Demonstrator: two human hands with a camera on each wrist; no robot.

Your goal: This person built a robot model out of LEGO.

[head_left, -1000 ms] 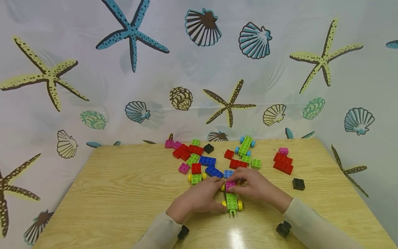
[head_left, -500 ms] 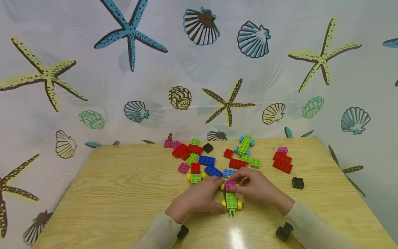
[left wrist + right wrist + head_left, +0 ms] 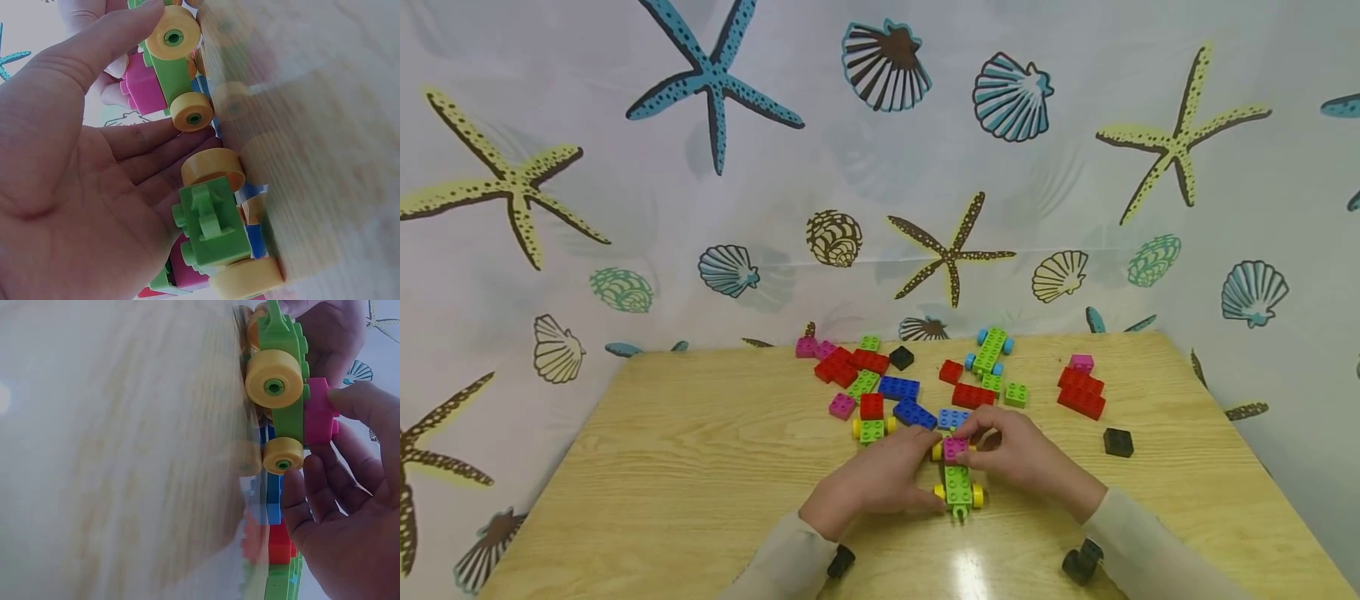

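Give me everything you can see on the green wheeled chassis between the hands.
The green wheeled chassis looks like glossy plastic, long and studded on top, with yellow wheels and a hitch tab at its near end. It stands flat on the wooden table. A pink brick sits on its far end, pinched by the right hand. The left hand touches its side.

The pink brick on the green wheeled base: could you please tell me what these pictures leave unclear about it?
- Head view: the pink brick is small, and fingers of the left hand and right hand cover its sides; whether it is fully seated cannot be told.
- Left wrist view: the thumb hides the base's front end.
- Right wrist view: the table is blurred, and bricks beyond the base are cut off.
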